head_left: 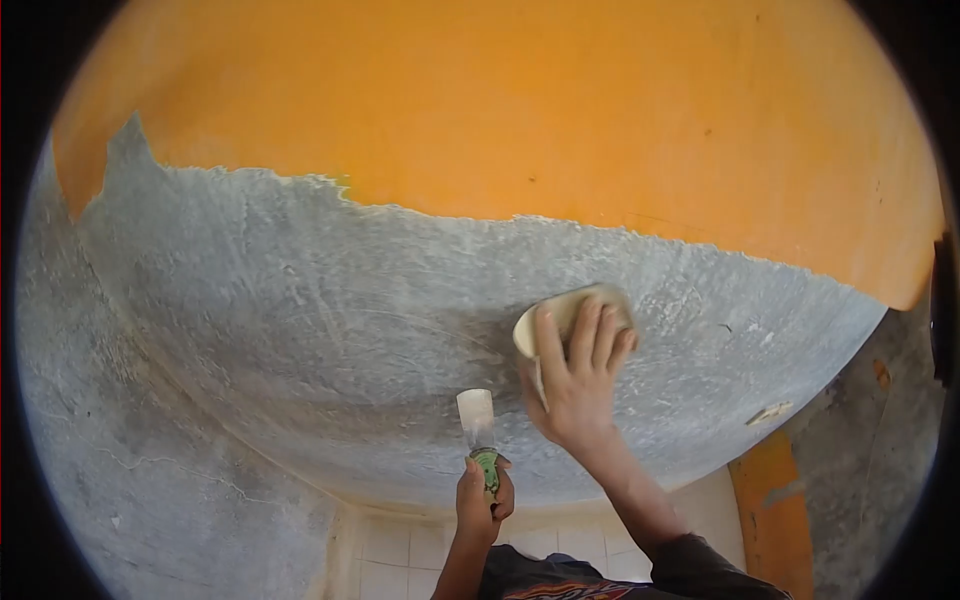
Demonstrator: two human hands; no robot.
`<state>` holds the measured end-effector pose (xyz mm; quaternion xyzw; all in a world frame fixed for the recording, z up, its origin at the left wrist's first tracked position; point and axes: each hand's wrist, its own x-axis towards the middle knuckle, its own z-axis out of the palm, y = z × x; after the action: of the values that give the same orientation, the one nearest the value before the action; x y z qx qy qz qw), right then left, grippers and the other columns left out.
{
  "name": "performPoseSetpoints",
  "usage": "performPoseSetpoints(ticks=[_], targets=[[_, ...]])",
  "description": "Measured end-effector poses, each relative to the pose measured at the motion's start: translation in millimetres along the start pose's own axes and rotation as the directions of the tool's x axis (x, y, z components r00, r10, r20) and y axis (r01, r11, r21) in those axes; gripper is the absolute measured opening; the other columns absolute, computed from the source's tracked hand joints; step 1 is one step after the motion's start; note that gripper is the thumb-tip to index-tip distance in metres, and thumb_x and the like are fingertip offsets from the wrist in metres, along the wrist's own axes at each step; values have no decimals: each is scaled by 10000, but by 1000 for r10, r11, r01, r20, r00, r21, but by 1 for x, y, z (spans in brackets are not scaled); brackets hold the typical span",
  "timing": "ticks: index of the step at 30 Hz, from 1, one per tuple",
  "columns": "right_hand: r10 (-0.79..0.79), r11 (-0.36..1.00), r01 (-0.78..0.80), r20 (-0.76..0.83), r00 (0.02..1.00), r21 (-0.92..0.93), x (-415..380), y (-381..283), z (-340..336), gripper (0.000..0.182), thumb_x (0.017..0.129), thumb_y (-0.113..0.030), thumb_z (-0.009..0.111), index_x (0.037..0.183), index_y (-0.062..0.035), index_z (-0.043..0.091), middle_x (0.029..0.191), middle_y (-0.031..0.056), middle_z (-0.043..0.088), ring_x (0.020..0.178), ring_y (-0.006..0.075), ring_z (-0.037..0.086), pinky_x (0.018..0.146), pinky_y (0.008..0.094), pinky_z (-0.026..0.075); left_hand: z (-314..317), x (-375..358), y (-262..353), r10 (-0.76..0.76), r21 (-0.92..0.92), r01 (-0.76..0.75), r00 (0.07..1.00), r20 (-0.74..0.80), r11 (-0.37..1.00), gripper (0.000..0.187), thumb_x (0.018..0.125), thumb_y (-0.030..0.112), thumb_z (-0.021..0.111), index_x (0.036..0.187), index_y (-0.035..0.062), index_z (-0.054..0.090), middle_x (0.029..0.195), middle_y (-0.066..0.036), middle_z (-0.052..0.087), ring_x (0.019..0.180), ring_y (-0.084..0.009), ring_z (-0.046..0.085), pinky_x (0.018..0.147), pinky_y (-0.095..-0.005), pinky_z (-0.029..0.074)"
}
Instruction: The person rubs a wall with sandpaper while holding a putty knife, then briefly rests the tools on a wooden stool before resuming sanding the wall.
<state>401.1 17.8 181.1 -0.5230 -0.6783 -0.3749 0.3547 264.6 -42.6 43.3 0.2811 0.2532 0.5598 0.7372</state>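
My left hand [484, 494] is wrapped round the green handle of a scraper [477, 420], whose broad pale blade points up and stands in front of the wall's lower part. With its fingers spread, my right hand [580, 375] presses a cream sheet of sandpaper [530, 332] to the bare grey wall [390, 330]. The sheet looks bent or folded, and motion smears its far edge. Above both hands, orange paint [540, 110] covers the wall down to a ragged, peeled edge.
Another grey wall [150, 480] meets this one at a corner on the left. White tiles [385, 545] show on the floor below. To the right are a small wall fitting [769, 413] and an orange strip [770, 510] beside rough grey plaster.
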Motion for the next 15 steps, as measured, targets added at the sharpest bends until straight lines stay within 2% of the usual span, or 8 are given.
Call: performPoseSetpoints(ticks=[2, 5, 7, 9, 11, 13, 14, 15], targets=[[-6, 987, -41, 292, 956, 154, -37, -6, 16, 635, 743, -284, 648, 1318, -89, 461, 1274, 372, 347, 1177, 568, 310, 920, 722, 193, -3, 2, -1, -18, -63, 20, 999, 34, 998, 543, 943, 556, 351, 982, 34, 493, 544, -2, 384, 371, -91, 293, 365, -239, 225], [-9, 978, -82, 434, 901, 191, -147, -8, 58, 614, 732, -283, 656, 1296, -106, 489, 1266, 355, 353, 1178, 548, 319, 939, 705, 201, -7, 1, -2, -3, -63, 3, 1000, -7, 998, 577, 948, 553, 343, 1010, -3, 484, 560, -5, 398, 371, -82, 300, 350, -227, 233], [21, 961, -130, 405, 914, 244, -192, -1, 73, 586, 731, -260, 641, 1279, -101, 505, 1330, 386, 279, 1235, 582, 239, 967, 704, 172, -13, -1, -4, -4, -2, 4, 1000, 10, 1000, 580, 947, 555, 348, 1012, -5, 488, 562, -2, 402, 374, -76, 304, 351, -222, 236], [131, 961, -199, 320, 938, 191, -158, 18, 58, 581, 746, -224, 622, 1291, -83, 479, 1355, 407, 220, 1254, 601, 185, 977, 711, 146, -8, 0, 0, -2, 200, 1, 1000, 5, 980, 574, 951, 541, 356, 1024, -10, 499, 570, 5, 416, 384, -55, 313, 352, -206, 245], [250, 948, -288, 246, 937, 134, -126, 42, 47, 575, 762, -187, 603, 1303, -65, 452, 1379, 428, 161, 1273, 620, 131, 986, 717, 120, 0, 2, -3, -22, 280, 14, 999, 26, 960, 567, 956, 530, 355, 1030, -12, 501, 572, 5, 420, 390, -52, 318, 353, -204, 246], [390, 919, -379, -98, 916, 109, -109, 63, 46, 559, 750, -253, 609, 1266, -77, 489, 1319, 453, 227, 1223, 651, 190, 967, 731, 132, 4, 5, -6, -43, 369, 15, 997, 66, 929, 559, 961, 519, 353, 1037, -14, 503, 574, 6, 424, 395, -49, 322, 353, -202, 248], [417, 908, -408, -108, 903, 94, -119, 61, 47, 559, 750, -253, 609, 1266, -77, 489, 1319, 453, 227, 1223, 651, 190, 967, 731, 132, 5, 7, -9, -60, 372, 26, 995, 81, 928, 555, 965, 513, 349, 1042, -14, 503, 575, 5, 424, 400, -49, 326, 356, -202, 250], [444, 890, -439, -16, 896, 121, -134, 52, 54, 567, 759, -243, 605, 1279, -63, 470, 1330, 463, 195, 1235, 655, 159, 975, 730, 115, 7, 9, -11, -79, 374, 38, 992, 95, 927, 550, 968, 507, 345, 1047, -14, 503, 576, 4, 424, 405, -49, 329, 359, -203, 252]])
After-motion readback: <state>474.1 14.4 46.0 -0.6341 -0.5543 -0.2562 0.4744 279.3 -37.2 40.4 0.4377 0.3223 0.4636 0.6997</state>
